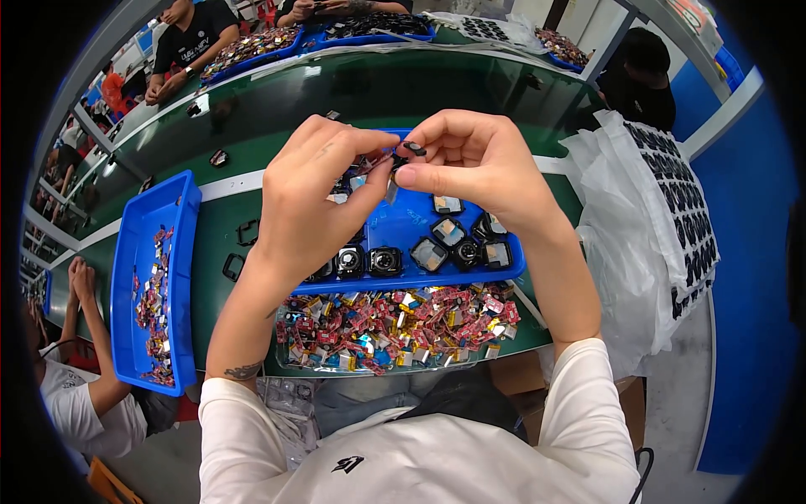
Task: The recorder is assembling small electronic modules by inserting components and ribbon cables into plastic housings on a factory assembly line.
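Note:
My left hand point(315, 189) and my right hand point(483, 164) meet over a blue tray point(403, 284). Both are closed in a pinch on a small black part point(411, 149), partly hidden by my fingers. A bit of reddish board shows beside my left fingertips; whether it belongs to the same piece I cannot tell. Below them in the tray sit black square camera-like cases point(385, 260), some with a round lens up, and cases showing a pale silver inside point(429, 254). Nearer to me, a clear shallow tray holds a heap of small red circuit boards with silver cells point(403, 326).
A long blue bin point(186, 286) with similar red boards stands left. Loose black frames point(233, 266) lie between it and the tray. Black parts on white sheets point(672, 210) stand stacked at right. Across the green conveyor belt point(336, 84), people sit by filled blue bins point(252, 55).

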Demonstrator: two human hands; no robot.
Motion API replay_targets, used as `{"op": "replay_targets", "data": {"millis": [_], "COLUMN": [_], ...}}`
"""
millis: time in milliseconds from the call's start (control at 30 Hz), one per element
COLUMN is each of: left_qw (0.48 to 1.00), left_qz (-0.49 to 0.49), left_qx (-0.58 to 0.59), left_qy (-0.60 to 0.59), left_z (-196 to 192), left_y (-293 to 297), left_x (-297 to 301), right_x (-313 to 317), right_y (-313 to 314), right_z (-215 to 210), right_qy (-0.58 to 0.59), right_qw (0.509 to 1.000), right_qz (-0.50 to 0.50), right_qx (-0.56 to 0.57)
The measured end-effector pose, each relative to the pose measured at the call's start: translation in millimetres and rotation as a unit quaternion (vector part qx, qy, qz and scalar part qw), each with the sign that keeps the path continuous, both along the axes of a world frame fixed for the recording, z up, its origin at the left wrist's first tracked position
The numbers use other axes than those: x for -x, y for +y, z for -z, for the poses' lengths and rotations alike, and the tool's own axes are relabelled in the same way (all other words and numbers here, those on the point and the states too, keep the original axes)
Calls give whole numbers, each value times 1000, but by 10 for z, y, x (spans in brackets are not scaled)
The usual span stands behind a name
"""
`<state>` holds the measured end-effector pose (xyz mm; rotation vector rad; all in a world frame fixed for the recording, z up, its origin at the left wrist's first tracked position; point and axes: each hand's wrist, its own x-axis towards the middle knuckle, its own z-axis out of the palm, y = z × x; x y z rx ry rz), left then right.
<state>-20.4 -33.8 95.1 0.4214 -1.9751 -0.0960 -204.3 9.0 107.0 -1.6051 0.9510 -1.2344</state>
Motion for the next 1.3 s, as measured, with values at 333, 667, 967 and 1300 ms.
{"op": "replay_targets", "data": {"millis": [333, 667, 967, 1300], "left_qw": [976, 860, 848, 863], "left_qz": [58, 202, 237, 220], "left_qx": [-210, -468, -474, -454], "left_qy": [20, 37, 8, 33], "left_z": [83, -4, 16, -48], "left_y": [-73, -74, -81, -127], "left_x": [-36, -153, -149, -219], "right_x": [-4, 70, 40, 60], "right_y": [-75, -49, -61, -202], "right_z": [92, 43, 89, 380], "right_qy": [61, -32, -68, 384], "right_qw": [994, 999, 995, 901], "right_qz": [70, -1, -69, 105], "right_qx": [57, 20, -35, 170]}}
